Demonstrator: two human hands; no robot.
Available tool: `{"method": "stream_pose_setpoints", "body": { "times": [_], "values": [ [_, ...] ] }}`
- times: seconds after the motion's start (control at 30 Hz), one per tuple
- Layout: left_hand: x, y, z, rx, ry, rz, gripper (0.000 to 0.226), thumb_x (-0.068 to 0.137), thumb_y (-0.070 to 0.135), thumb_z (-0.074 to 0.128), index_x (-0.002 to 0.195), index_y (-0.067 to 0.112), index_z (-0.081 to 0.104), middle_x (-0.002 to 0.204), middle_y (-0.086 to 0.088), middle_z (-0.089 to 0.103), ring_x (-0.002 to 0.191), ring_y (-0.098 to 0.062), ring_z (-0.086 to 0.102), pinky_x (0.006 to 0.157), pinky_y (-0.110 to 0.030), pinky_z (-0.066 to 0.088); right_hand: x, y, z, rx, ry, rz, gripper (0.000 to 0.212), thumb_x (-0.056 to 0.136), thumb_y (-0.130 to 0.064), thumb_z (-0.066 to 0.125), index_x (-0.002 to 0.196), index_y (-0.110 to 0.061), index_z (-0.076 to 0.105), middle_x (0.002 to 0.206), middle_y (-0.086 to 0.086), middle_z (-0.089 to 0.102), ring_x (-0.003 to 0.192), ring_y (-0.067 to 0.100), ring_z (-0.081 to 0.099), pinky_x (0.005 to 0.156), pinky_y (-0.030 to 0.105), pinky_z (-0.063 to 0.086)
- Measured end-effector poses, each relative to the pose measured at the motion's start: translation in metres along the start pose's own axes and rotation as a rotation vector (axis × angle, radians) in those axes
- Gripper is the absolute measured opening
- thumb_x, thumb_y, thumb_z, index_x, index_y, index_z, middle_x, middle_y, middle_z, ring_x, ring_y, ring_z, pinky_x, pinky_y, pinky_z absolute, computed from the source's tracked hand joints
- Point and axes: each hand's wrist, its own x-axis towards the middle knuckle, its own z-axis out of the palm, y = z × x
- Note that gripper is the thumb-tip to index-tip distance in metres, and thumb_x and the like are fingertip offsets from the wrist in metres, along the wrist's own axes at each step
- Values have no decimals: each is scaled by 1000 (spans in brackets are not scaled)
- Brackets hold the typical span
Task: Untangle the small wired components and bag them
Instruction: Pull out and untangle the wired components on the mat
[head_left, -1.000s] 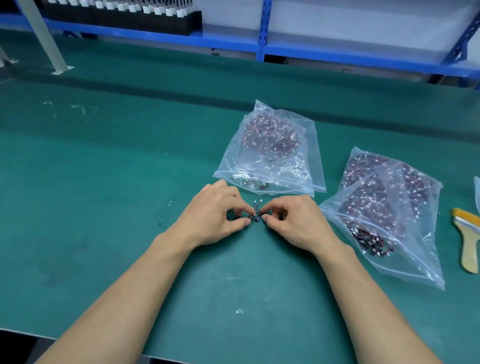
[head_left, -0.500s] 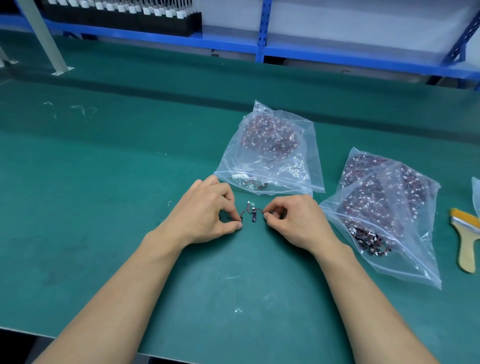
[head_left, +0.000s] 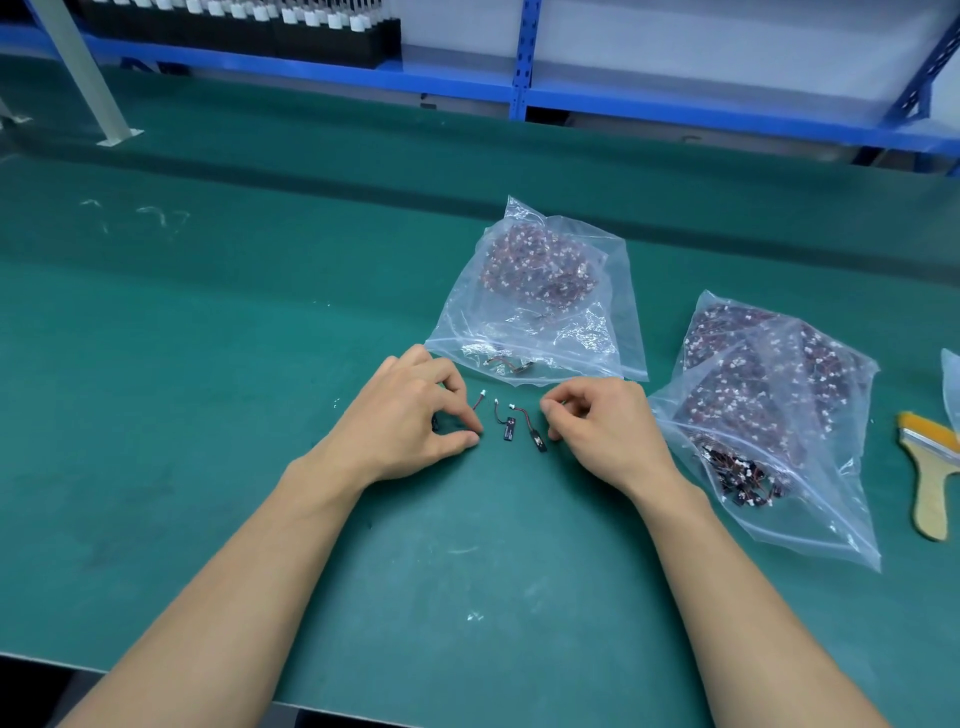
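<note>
Step in hand: untangling, and it looks about done for this small bunch. Three wired components lie apart on the green mat (head_left: 208, 364) between the two sets of fingertips, none bagged yet. The left hand (head_left: 410, 415) pinches the lower end of the left component (head_left: 479, 399) between thumb and forefinger, other fingers curled; its wire runs up from the fingertips to a white plug. The middle component (head_left: 506, 428) lies free, touching neither hand. The right component (head_left: 537, 440) lies just beside the thumb tip of the right hand (head_left: 597, 426), whose fingers are curled in; I cannot tell if the thumb touches it or pinches anything. Next move, as a guess: gather the three and slide them into the clear zip bag (head_left: 519, 322) just beyond the fingertips, which needs a fine pinch on thin wire without re-tangling. A second bag (head_left: 779, 415), fuller, lies past the right knuckles, with a paint brush (head_left: 932, 499) beyond it, cut off at the frame edge. Hard to make out: a dark bit under the left hand's outer fingers, the left component's board hidden by the fingertips, and which bag is the target.
</note>
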Motion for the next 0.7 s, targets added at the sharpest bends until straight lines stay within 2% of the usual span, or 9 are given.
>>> {"method": "stream_pose_setpoints", "body": {
  "times": [0.1, 0.17, 0.23, 0.3, 0.37, 0.47, 0.6, 0.7],
  "values": [
    [0, -4, 1, -13, 29, -32, 7, 82, 36, 81, 88, 39, 79, 87, 16, 54, 88, -9, 39, 89, -35, 39, -1, 0, -3, 62, 132, -7, 18, 85, -21, 69, 68, -28, 71, 56, -15, 65, 54, 6, 58, 64, 29, 54],
    [0, -3, 3, -34, 68, -24, 7, 83, 33, 80, 89, 35, 80, 87, 16, 56, 86, -9, 40, 85, -32, 41, -3, -1, -5, 82, 229, -38, 15, 83, -22, 74, 71, -30, 72, 52, -18, 60, 51, 5, 56, 61, 24, 49],
    [0, 0, 5, -68, 115, -2, 7, 85, 28, 79, 92, 29, 80, 88, 13, 60, 86, -11, 46, 81, -30, 42, -3, -2, -5, 49, 266, -66, 8, 83, -25, 77, 76, -29, 76, 47, -16, 56, 51, 5, 55, 63, 25, 49],
    [1, 3, 7, -85, 134, 27, 10, 87, 23, 76, 97, 24, 79, 92, 10, 65, 89, -15, 53, 81, -31, 45, -2, -3, -4, -37, 228, -68, 6, 85, -28, 74, 82, -26, 80, 48, -13, 55, 56, 12, 59, 67, 31, 53],
    [3, 8, 10, -77, 133, 55, 13, 90, 21, 73, 102, 21, 78, 98, 9, 68, 94, -17, 59, 84, -33, 48, 0, -3, -2, -92, 183, -60, 12, 88, -29, 70, 93, -26, 81, 50, -13, 54, 64, 20, 62, 71, 36, 54],
    [12, 18, 17, -29, 137, 49, 20, 95, 18, 65, 113, 18, 74, 111, 6, 71, 104, -20, 63, 87, -40, 52, 1, -1, -1, -81, 185, -55, 26, 89, -26, 67, 114, -27, 76, 51, -12, 52, 68, 22, 60, 74, 39, 54],
    [38, 30, 25, 55, 99, -14, 30, 100, 15, 53, 123, 21, 70, 129, 5, 66, 116, -24, 58, 91, -41, 51, 0, -3, 2, -72, 178, -77, 43, 89, -24, 65, 131, -29, 66, 50, -13, 51, 66, 16, 56, 71, 38, 54],
    [53, 37, 34, 212, 2, -28, 32, 103, 27, 43, 122, 29, 68, 133, 13, 60, 113, -21, 49, 91, -35, 42, -1, -4, 1, -64, 162, -81, 51, 90, -24, 63, 141, -27, 58, 53, -13, 55, 68, 14, 58, 71, 37, 53]
  ]
}}
